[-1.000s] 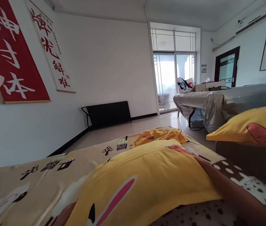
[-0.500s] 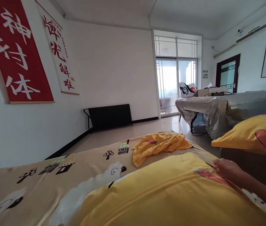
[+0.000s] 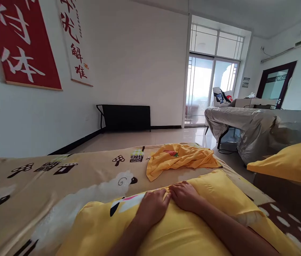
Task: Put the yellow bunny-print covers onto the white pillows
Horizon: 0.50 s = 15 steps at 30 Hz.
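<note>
- Starting with the yellow pillow (image 3: 225,195): lying on the bed in the lower middle of the frame, its near end running out past the bottom edge.
- Resting the left hand (image 3: 153,208) flat on top of it, beside a black-and-white print, palm down and fingers loosely open. Gripping nothing.
- Laying the right hand (image 3: 184,195) just beside the left, likewise flat and open, fingertips of the two touching near the pillow's far edge.
- Spreading beneath, out toward the lower left: a beige bedsheet (image 3: 59,177) printed with sheep and mushrooms, rumpled in places.
- Lying just beyond the hands, mid-frame: a crumpled yellow pillowcase (image 3: 182,160) with a carrot print, near the pillow but seemingly not touching it.
- Showing at the right edge: a second yellow pillow (image 3: 289,161), with a grey dust cover (image 3: 257,124) draped over furniture behind it.
- Hanging in the upper left: a red banner (image 3: 25,46) and a white scroll (image 3: 75,46); leaning at the wall's foot, a black rack (image 3: 126,117); glowing in the upper middle, a glass door (image 3: 206,92).
- Judging the risk: flat, open palms giving no real hold — so pushing sideways rather than straight down probably meaning the pillow skidding on the smooth sheet toward the bed's right side and bunching the sheet. Pressing in one spot only possibly leaving the filling lumpy at the ends.
</note>
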{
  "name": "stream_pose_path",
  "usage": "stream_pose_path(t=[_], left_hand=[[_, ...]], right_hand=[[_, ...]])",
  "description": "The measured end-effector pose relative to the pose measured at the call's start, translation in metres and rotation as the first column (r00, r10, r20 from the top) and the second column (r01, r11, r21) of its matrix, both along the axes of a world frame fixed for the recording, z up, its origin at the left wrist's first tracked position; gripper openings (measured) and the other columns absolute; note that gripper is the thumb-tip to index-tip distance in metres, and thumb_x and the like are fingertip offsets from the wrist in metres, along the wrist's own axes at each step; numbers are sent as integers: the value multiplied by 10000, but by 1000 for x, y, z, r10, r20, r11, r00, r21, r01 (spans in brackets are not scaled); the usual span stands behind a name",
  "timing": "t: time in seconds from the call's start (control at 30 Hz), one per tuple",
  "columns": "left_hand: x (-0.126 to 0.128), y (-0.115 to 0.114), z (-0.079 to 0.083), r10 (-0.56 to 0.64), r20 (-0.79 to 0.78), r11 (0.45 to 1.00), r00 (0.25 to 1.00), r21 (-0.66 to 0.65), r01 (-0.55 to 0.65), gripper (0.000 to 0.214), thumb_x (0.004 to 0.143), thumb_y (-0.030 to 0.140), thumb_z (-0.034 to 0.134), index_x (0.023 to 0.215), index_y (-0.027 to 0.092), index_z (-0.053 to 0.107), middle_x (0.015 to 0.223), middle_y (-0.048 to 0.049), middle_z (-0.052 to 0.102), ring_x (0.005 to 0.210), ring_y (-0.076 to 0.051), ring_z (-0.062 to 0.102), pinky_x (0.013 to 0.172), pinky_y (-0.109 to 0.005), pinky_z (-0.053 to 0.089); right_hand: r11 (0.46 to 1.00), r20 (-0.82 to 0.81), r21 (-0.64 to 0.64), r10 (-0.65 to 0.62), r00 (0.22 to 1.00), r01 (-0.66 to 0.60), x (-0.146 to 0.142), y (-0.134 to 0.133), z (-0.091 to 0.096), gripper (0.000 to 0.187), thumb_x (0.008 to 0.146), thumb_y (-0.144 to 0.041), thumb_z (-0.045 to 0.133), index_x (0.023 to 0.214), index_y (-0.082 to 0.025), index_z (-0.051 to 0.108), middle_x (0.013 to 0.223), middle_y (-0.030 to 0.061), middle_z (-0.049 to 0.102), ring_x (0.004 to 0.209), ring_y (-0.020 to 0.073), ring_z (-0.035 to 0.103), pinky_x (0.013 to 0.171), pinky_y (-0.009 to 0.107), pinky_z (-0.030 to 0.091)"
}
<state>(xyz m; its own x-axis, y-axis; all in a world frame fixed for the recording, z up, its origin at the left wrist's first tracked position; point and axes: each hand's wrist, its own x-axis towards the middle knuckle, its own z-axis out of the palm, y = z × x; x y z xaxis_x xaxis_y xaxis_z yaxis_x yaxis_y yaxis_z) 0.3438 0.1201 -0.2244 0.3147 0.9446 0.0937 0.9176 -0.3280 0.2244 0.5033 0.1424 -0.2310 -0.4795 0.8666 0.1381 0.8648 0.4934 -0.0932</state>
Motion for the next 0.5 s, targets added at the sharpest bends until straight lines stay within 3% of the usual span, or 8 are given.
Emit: stream_pose_path(t=[0.17, 0.23, 0.3, 0.4, 0.5], left_hand=[[-59, 6, -7, 140, 23, 990, 990, -4, -140, 499, 915, 437, 243, 1122, 192, 625, 1145, -102, 666, 1094, -252, 587, 981, -445, 394], [-89, 7, -18, 198, 44, 980, 979, -37, -197, 524, 915, 442, 208, 1136, 219, 627, 1191, -72, 651, 1136, -235, 572, 1005, -418, 399], [-122, 9, -37, 197, 35, 979, 980, -55, -195, 524, 901, 425, 214, 1163, 239, 627, 1239, -50, 627, 1169, -225, 558, 1025, -391, 406], [-179, 11, -74, 161, -25, 987, 987, 9, -161, 485, 811, 413, 355, 1193, 288, 627, 1291, -1, 587, 1213, -238, 529, 1074, -392, 384], [-239, 14, -112, 148, -49, 984, 988, 104, -142, 482, 740, 422, 425, 1170, 371, 637, 1324, 74, 535, 1263, -241, 484, 1103, -401, 362]], right_hand=[[994, -153, -45, -102, 983, 96, 55, 12, -8, 448, 957, -343, 242, 1112, -220, 644, 1203, 66, 646, 1110, 200, 578, 970, 333, 358], [986, -172, -78, -156, 973, 144, 78, 16, -18, 492, 960, -407, 216, 1170, -226, 622, 1270, 64, 605, 1158, 216, 550, 997, 356, 353], [983, -187, -97, -174, 967, 158, 101, 21, -30, 534, 954, -475, 207, 1209, -230, 607, 1297, 60, 584, 1191, 228, 529, 1029, 373, 339], [980, -205, -129, -174, 963, 150, 139, 30, -49, 576, 938, -541, 203, 1253, -251, 588, 1332, 32, 556, 1257, 224, 475, 1088, 378, 289], [944, -181, -201, -298, 937, 261, 182, 39, -68, 614, 914, -589, 217, 1319, -255, 536, 1401, 14, 482, 1341, 228, 373, 1130, 404, 229]])
